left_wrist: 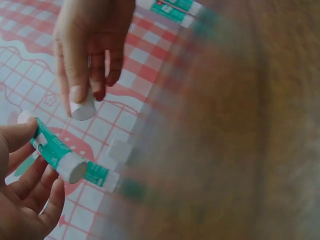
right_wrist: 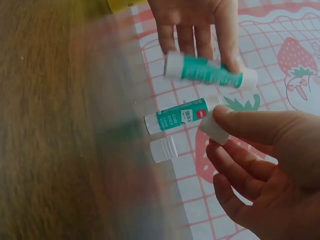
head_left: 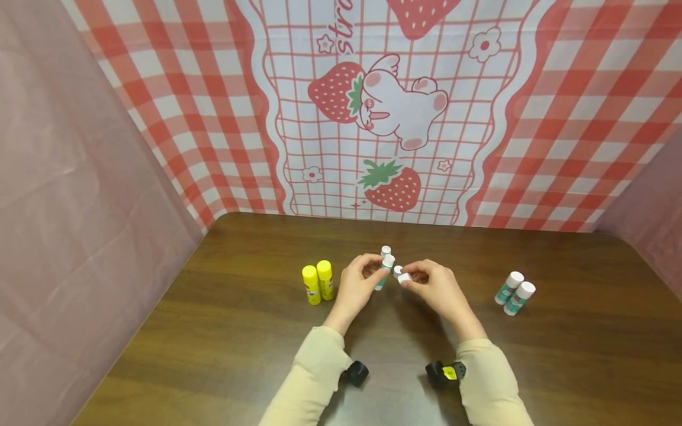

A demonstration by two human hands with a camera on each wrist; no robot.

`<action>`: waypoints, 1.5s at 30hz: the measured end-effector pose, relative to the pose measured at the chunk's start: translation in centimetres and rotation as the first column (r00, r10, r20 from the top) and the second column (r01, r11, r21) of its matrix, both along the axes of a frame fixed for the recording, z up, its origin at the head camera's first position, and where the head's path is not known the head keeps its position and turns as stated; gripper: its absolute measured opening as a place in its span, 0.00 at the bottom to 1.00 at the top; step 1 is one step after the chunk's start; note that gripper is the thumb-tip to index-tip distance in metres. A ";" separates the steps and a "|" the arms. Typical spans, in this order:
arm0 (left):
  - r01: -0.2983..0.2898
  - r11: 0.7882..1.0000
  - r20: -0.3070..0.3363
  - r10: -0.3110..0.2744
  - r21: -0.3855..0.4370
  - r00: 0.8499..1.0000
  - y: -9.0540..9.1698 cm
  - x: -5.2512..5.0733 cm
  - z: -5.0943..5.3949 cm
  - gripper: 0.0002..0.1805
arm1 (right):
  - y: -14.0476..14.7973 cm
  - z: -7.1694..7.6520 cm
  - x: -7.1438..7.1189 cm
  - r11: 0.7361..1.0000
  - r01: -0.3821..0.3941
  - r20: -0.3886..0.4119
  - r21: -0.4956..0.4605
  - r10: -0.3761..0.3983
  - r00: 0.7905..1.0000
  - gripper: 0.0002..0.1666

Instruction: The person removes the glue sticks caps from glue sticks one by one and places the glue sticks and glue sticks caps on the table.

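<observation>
Left hand (head_left: 354, 288) is pinching a green-and-white glue stick (head_left: 381, 277) above the table (head_left: 266, 355), white end up. Right hand (head_left: 441, 289) is pinching a white cap (head_left: 405, 278) just beside it, thumb and fingers gripping. Another green-and-white stick (right_wrist: 181, 115) is standing behind the held one, a small translucent piece (right_wrist: 162, 150) sitting near it. Two yellow sticks (head_left: 325, 281) are standing by the left hand; two green-and-white ones (head_left: 517, 299) are standing off to the right.

Two yellow glue sticks (head_left: 325, 281) were stood together on a wood-grain table (head_left: 234, 355), backed by a strawberry-print gingham cloth (head_left: 341, 136) and flanked by pinkish drapes (head_left: 90, 195).
</observation>
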State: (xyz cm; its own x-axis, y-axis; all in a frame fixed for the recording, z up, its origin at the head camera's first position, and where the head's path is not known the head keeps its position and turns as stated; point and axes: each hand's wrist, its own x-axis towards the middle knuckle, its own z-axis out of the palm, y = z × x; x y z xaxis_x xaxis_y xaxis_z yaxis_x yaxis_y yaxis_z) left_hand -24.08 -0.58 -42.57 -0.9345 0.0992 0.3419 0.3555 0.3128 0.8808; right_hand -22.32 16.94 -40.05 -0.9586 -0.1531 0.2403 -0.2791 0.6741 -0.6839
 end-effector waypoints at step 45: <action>-0.057 0.998 0.144 0.060 -0.024 0.988 0.1 0.1 -1.7 0.11 | -1.7 -3.5 -1.3 0.995 0.095 -0.003 -0.037 -0.095 0.995 0.15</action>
